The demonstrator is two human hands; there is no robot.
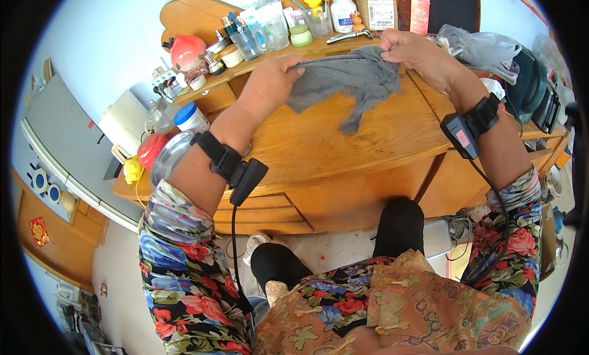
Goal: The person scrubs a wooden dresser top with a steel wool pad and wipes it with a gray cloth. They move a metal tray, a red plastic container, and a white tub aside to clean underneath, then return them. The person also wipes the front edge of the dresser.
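A thin grey cloth (345,77) is stretched between my two hands above the wooden desk (340,148). My left hand (276,81) pinches one upper corner of it between thumb and fingers. The other upper end is gripped in my right hand (409,56), near the shelf at the back of the desk. The cloth's lower edge hangs loose, and one narrow strip dangles over the desktop.
Along the back shelf stand a peach-shaped ornament (188,51), a clear plastic cup (318,21), a green-lidded jar (301,35) and a hair clipper (349,36). A blue-lidded tub (191,118) and a metal basin (172,157) are at the left; plastic bags (483,47) lie right.
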